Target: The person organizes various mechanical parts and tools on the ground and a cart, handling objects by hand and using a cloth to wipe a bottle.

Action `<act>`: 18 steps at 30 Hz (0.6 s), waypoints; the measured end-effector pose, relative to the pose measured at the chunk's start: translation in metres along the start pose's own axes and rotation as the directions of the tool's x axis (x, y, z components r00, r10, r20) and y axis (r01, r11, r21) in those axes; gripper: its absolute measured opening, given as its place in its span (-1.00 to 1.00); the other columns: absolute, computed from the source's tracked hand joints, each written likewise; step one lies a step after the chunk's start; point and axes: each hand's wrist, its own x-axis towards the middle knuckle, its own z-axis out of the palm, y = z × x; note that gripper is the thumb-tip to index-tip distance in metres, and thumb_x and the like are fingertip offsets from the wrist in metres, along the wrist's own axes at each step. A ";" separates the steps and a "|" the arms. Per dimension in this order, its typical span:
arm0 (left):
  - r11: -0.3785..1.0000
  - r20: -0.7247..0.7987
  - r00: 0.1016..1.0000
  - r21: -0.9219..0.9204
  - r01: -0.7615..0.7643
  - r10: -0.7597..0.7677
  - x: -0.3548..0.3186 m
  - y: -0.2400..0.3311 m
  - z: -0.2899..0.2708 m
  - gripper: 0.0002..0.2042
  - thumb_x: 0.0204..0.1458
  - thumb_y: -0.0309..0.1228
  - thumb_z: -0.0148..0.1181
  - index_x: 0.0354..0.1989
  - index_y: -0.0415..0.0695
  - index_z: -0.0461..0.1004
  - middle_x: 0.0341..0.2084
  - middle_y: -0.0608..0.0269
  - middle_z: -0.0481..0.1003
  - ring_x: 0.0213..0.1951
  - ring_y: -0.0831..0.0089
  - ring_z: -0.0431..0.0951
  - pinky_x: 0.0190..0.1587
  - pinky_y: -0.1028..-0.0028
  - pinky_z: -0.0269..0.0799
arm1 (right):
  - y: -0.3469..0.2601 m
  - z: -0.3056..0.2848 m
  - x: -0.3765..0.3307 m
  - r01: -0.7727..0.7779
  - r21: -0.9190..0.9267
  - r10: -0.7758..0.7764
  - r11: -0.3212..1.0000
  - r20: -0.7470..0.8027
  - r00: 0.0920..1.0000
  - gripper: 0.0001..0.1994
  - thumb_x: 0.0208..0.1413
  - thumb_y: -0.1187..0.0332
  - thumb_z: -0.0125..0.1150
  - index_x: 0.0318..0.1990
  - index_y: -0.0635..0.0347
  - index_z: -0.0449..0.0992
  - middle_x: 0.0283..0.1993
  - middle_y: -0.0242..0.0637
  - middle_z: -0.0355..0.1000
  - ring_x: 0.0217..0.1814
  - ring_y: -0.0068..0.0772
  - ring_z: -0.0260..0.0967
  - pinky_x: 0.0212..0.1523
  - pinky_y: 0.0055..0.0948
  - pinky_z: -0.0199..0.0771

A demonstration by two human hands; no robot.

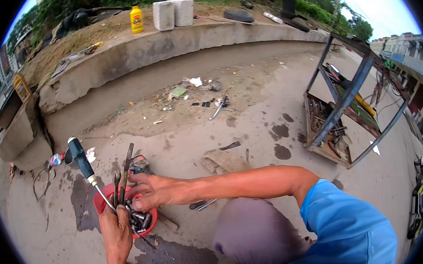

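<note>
My left hand [115,232] is closed round a screwdriver [80,158] with a dark green handle pointing up, and round a few long dark metal tools beside it. One of these is an open-ended wrench [116,185]; another is a longer flat bar [127,163]. Beneath lies a red plastic basin [154,219] holding several metal sockets [140,221] and other small parts. Reaching in from the right, my right hand [152,190] hovers over the basin with its thumb and fingers apart, close to the upright tools. Whether its fingertips touch them is hidden.
A brown cloth [226,160] and loose tools [204,204] lie on the concrete. On the right stands a blue metal frame cart [351,93] with tools on its shelf. Behind runs a low concrete ledge [166,44] bearing a yellow bottle [136,20] and white blocks [174,14].
</note>
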 end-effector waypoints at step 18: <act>0.769 0.188 0.752 -0.025 -0.639 0.632 0.024 0.155 0.130 -0.46 0.04 -0.53 0.19 0.24 -0.21 0.22 0.07 -0.08 0.34 -0.04 -0.05 0.45 0.05 0.08 0.35 | -0.183 -0.079 -0.206 0.696 -0.227 -0.509 0.681 -0.830 0.227 -0.79 0.31 0.27 0.00 -0.12 0.25 0.31 -0.55 -0.53 0.09 -0.63 -0.69 0.00 -0.61 -0.57 0.11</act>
